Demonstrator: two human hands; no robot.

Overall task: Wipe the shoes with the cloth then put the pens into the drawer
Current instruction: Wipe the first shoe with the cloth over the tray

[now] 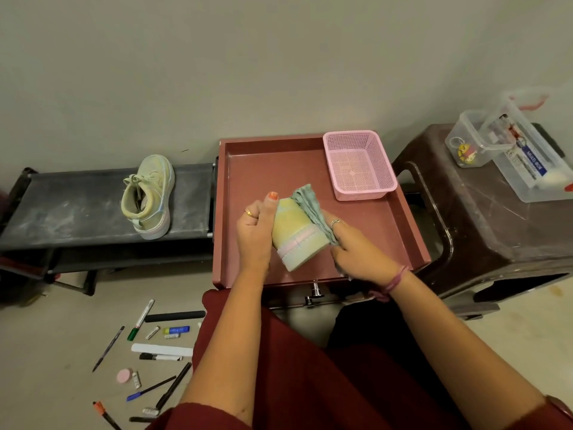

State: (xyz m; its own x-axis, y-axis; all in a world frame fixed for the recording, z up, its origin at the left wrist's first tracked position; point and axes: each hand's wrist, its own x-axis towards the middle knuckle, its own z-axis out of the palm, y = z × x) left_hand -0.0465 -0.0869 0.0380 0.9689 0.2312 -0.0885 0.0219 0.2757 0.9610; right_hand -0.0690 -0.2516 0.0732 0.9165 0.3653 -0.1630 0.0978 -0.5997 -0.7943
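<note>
A dark red drawer stands pulled open under both hands, and a pink mesh basket sits in its far right corner, beyond the right hand. To the right of the drawer is a brown plastic stool with clear plastic boxes on top. Left of the drawer runs a low black shoe rack, and one pale yellow shoe rests on it, well apart from the hands. The other shoe is held above the drawer: the left hand grips its left side, fingers curled under and thumb along the upper. The right hand holds a grey-green cloth, bunched and pressed against the shoe's right side. On the floor below and left of the left arm lie the pens, scattered with markers, a small pink round thing and a few small tubes.
</note>
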